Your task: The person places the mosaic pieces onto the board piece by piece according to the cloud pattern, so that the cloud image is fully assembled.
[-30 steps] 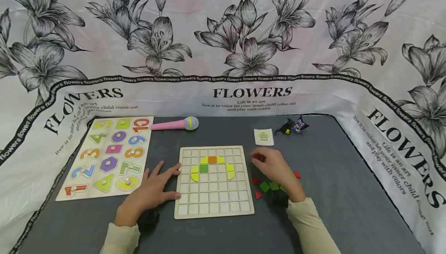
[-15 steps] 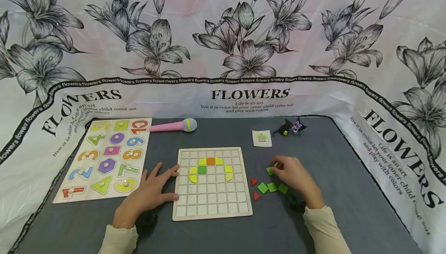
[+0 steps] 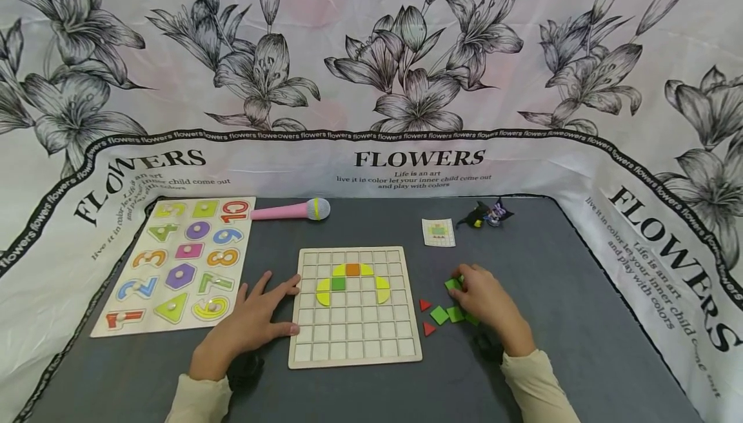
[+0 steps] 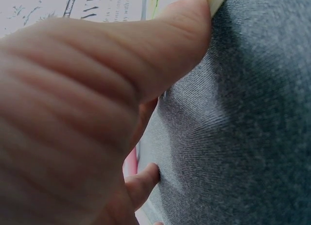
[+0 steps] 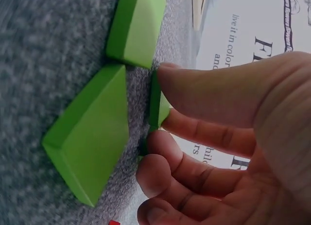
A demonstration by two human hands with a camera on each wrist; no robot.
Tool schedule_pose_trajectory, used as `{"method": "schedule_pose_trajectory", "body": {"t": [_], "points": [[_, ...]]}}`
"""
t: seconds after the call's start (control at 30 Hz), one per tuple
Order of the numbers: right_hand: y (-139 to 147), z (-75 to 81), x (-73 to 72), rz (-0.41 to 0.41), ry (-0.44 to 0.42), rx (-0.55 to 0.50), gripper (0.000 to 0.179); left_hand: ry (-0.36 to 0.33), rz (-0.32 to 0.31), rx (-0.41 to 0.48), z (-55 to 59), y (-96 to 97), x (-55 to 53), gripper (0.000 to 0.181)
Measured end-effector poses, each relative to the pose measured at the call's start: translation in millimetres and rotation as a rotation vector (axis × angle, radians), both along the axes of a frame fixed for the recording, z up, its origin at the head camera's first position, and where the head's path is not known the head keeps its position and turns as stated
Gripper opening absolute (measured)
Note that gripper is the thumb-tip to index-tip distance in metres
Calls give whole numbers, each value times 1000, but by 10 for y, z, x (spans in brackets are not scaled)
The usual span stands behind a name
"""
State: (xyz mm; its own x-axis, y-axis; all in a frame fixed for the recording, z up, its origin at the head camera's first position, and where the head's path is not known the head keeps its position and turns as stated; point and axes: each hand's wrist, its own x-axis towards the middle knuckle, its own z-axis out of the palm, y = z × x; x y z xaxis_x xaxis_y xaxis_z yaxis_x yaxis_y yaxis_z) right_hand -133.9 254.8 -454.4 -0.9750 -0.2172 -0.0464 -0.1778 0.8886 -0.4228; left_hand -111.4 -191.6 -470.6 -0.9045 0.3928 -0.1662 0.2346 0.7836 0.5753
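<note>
My left hand (image 3: 249,320) is spread at the left side of a pale wooden grid board (image 3: 354,345), its thumb and a fingertip touching the board's edge. On the board sit an orange square (image 3: 353,269), a green square (image 3: 338,284) and several yellow curved pieces (image 3: 382,289). Right of the board, my right hand (image 3: 490,297) pinches a green square tile (image 5: 156,101) between thumb and index finger, low over the table. The other fingers curl beside it. Several more green tiles (image 3: 439,314) lie below, close to two red triangles (image 3: 429,329).
A small pattern card (image 3: 438,233) lies behind the board's right corner, near a dark figurine (image 3: 487,214). At the left is a number puzzle board (image 3: 174,268), with a pink toy microphone (image 3: 290,210) at its top edge. A flower-printed cloth (image 3: 418,165) borders the grey table.
My right hand has come from beside the board's upper right to the green tiles, where its fingers meet on one. My left hand stays at the board's edge.
</note>
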Motion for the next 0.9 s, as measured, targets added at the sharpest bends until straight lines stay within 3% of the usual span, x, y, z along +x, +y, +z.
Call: {"method": "schedule_pose_trajectory", "body": {"t": [0.2,0.5,0.67,0.9], "points": [[-53,-9,3,5,23,-16,22,4,-1,-6,-13,-23,-4,92],[-212,-42,-42,14,103,-157,14,-7,-2,24,1,-15,-3,92],[-429,18,-96,102,109,-233,12,0,-2,20,-15,-18,-16,92],[-761,82,-174,232,54,-312,8,-4,0,12,-19,-20,-22,93]]}}
